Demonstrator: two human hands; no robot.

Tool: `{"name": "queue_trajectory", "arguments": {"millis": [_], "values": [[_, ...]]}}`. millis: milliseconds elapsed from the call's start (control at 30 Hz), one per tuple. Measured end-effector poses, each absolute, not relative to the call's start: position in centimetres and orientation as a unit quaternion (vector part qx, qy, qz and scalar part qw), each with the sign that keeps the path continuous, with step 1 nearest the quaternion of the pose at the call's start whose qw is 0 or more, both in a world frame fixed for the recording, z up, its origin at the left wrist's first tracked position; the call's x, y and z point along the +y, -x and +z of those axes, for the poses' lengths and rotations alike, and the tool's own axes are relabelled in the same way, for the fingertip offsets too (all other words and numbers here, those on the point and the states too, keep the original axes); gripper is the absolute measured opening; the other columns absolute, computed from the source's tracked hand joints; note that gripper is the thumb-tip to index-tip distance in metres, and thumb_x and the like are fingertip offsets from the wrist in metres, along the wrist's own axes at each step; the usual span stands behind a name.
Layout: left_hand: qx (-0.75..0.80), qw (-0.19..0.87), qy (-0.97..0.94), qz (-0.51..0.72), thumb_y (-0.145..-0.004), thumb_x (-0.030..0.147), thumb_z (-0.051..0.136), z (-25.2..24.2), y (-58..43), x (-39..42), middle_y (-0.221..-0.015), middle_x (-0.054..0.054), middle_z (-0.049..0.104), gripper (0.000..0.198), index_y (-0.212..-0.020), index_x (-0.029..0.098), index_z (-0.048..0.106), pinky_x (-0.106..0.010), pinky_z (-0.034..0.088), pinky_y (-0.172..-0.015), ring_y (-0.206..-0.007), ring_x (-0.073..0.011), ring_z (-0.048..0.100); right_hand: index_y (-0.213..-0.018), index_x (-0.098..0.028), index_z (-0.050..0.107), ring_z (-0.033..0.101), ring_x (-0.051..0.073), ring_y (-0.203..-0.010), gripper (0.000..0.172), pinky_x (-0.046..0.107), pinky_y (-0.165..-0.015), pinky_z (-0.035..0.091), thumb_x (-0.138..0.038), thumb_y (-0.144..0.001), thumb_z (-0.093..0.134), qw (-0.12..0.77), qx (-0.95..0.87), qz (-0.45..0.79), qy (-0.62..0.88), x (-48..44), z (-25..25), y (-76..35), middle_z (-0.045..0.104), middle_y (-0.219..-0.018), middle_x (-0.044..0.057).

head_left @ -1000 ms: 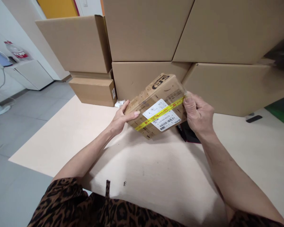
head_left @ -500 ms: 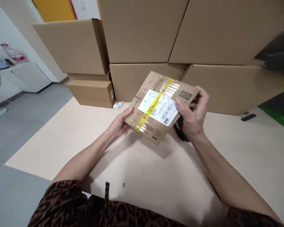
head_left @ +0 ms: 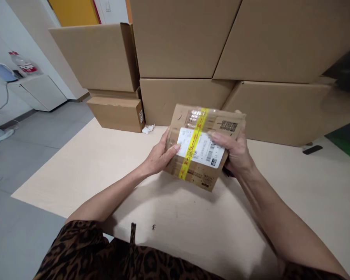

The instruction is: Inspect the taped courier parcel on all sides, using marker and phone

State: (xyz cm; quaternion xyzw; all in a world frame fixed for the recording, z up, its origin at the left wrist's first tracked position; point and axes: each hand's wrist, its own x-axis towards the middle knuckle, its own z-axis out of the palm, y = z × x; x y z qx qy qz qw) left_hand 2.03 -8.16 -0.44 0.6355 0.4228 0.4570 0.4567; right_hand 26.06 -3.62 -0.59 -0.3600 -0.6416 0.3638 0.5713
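Observation:
Between my two hands a small brown cardboard box (head_left: 175, 171) is held up over the pale table (head_left: 128, 214). A white shipping label (head_left: 202, 149) lies on the face turned toward me, crossed by a strip of yellow tape (head_left: 195, 140). My left hand (head_left: 160, 155) grips the box's left side, its thumb lying on the label's edge. On the right side my right hand (head_left: 237, 151) is closed round the box, thumb pressed on the label and fingers hidden behind. Something dark, mostly hidden, sits under my right hand.
Large cardboard boxes (head_left: 186, 39) are stacked along the table's far side. A smaller long carton (head_left: 115, 114) stands at the back left, beside crumpled white paper (head_left: 148, 128). A black flat object (head_left: 312, 150) lies at the right. Beyond the left table edge is grey floor.
The cardboard box has turned slightly and moved a little lower and toward the right. My left thumb has shifted from its edge onto the label. The view has swung slightly left.

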Motion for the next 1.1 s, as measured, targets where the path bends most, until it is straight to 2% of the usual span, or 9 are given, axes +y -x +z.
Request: {"name": "queue_trajectory", "arguments": {"millis": [133, 233, 333, 467, 600, 700, 800, 933, 1100], "values": [[0.389, 0.472, -0.629, 0.48, -0.098, 0.066, 0.062, 0.1, -2.2, -8.4, -0.157, -0.016, 0.06, 0.087, -0.166, 0.023, 0.031, -0.053, 0.047, -0.122, -0.143, -0.0354, 0.06, -0.159, -0.055, 0.027, 0.065, 0.037, -0.137, 0.105, 0.064, -0.112, 0.057, -0.044, -0.076, 0.09, 0.565, -0.59, 0.46, 0.348, -5.6, 0.4, -25.7, 0.069, -0.146, -0.001], [0.385, 0.47, -0.603, 0.516, -0.093, 0.075, 0.063, 1.1, -1.9, -8.4, -0.166, -0.014, 0.052, 0.095, -0.167, 0.025, 0.03, -0.052, 0.039, -0.13, -0.154, -0.0359, 0.049, -0.161, -0.057, 0.025, 0.067, 0.037, -0.136, 0.111, 0.064, -0.112, 0.058, -0.043, -0.074, 0.092, 0.53, -0.614, 0.483, 0.33, -6.5, 0.8, -25.7, 0.07, -0.146, -0.002], [0.383, 0.497, -0.56, 0.541, -0.081, 0.087, 0.067, 2.3, -1.1, -8.6, -0.172, -0.013, 0.044, 0.121, -0.172, 0.025, 0.017, -0.052, 0.027, -0.136, -0.164, -0.0377, 0.035, -0.165, -0.054, 0.02, 0.068, 0.039, -0.135, 0.117, 0.064, -0.108, 0.06, -0.042, -0.074, 0.093, 0.493, -0.648, 0.487, 0.316, -7.1, 1.1, -25.8, 0.068, -0.15, 0.002], [0.355, 0.546, -0.53, 0.543, -0.072, 0.082, 0.079, 3.4, -0.3, -9.2, -0.16, -0.011, 0.057, 0.12, -0.168, 0.029, 0.03, -0.053, 0.039, -0.128, -0.154, -0.0417, 0.048, -0.166, -0.055, 0.02, 0.065, 0.042, -0.138, 0.126, 0.065, -0.107, 0.061, -0.042, -0.066, 0.097, 0.462, -0.7, 0.455, 0.299, -7.8, 1.8, -25.8, 0.062, -0.157, 0.003], [0.351, 0.509, -0.535, 0.575, -0.071, 0.069, 0.083, 3.4, -0.2, -9.5, -0.145, -0.012, 0.066, 0.098, -0.154, 0.027, 0.05, -0.056, 0.047, -0.12, -0.139, -0.0417, 0.06, -0.163, -0.051, 0.028, 0.068, 0.039, -0.133, 0.115, 0.063, -0.107, 0.06, -0.049, -0.069, 0.094, 0.485, -0.709, 0.426, 0.284, -8.1, 2.1, -25.4, 0.066, -0.149, 0.003], [0.346, 0.481, -0.568, 0.572, -0.069, 0.068, 0.085, 3.1, -0.2, -9.5, -0.143, -0.012, 0.064, 0.096, -0.15, 0.027, 0.056, -0.056, 0.047, -0.12, -0.138, -0.0416, 0.059, -0.161, -0.046, 0.035, 0.071, 0.036, -0.126, 0.097, 0.058, -0.105, 0.061, -0.056, -0.077, 0.084, 0.538, -0.681, 0.423, 0.261, -8.1, 1.6, -24.8, 0.068, -0.143, 0.005], [0.336, 0.467, -0.594, 0.563, -0.068, 0.072, 0.086, 3.1, 0.0, -9.6, -0.143, -0.01, 0.065, 0.097, -0.151, 0.03, 0.056, -0.057, 0.045, -0.122, -0.141, -0.043, 0.056, -0.16, -0.045, 0.036, 0.065, 0.039, -0.135, 0.096, 0.06, -0.107, 0.059, -0.061, -0.077, 0.081, 0.574, -0.657, 0.433, 0.226, -8.5, 1.4, -24.4, 0.064, -0.148, 0.007], [0.311, 0.461, -0.608, 0.566, -0.068, 0.077, 0.085, 3.7, -0.1, -10.5, -0.148, -0.01, 0.063, 0.11, -0.16, 0.032, 0.047, -0.057, 0.045, -0.122, -0.146, -0.0458, 0.052, -0.16, -0.052, 0.038, 0.05, 0.04, -0.153, 0.101, 0.061, -0.119, 0.052, -0.066, -0.072, 0.086, 0.584, -0.658, 0.412, 0.237, -9.9, 2.3, -24.3, 0.047, -0.166, 0.001], [0.356, 0.449, -0.585, 0.574, -0.057, 0.08, 0.089, 5.0, -0.7, -11.5, -0.164, -0.01, 0.048, 0.141, -0.172, 0.035, 0.021, -0.064, 0.037, -0.123, -0.158, -0.0561, 0.03, -0.162, -0.058, 0.035, 0.059, 0.042, -0.145, 0.098, 0.063, -0.107, 0.06, -0.063, -0.077, 0.083, 0.567, -0.665, 0.425, 0.236, -10.8, 3.4, -24.7, 0.053, -0.164, 0.0]]}}
